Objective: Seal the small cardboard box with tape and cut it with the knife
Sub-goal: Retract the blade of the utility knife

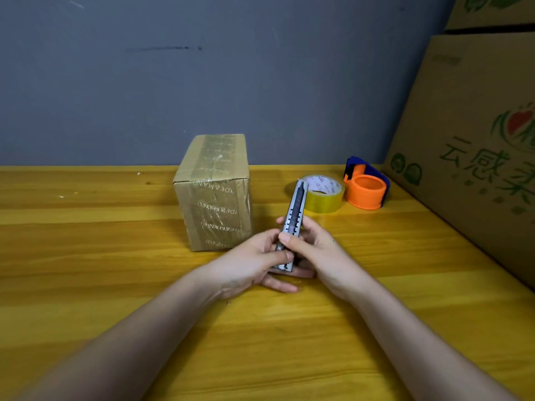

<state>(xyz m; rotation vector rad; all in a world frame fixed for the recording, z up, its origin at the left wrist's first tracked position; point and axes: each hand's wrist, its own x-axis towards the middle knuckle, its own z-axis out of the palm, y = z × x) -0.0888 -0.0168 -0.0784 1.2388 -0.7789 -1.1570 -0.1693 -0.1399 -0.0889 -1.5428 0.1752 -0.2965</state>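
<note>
A small cardboard box [215, 192] stands upright on the yellow wooden table [86, 256], with shiny tape over its top and front face. Just right of the box, both hands hold a silver utility knife [294, 215] that points away from me. My left hand [254, 264] grips its lower end. My right hand [312, 250] wraps its middle, thumb on the front. A roll of yellowish clear tape [325, 195] lies flat behind the knife's tip.
An orange and blue tape dispenser [366, 186] stands to the right of the roll. A large printed cardboard carton [474, 140] lines the table's right side, with another stacked above. A grey wall [202, 68] rises behind the table.
</note>
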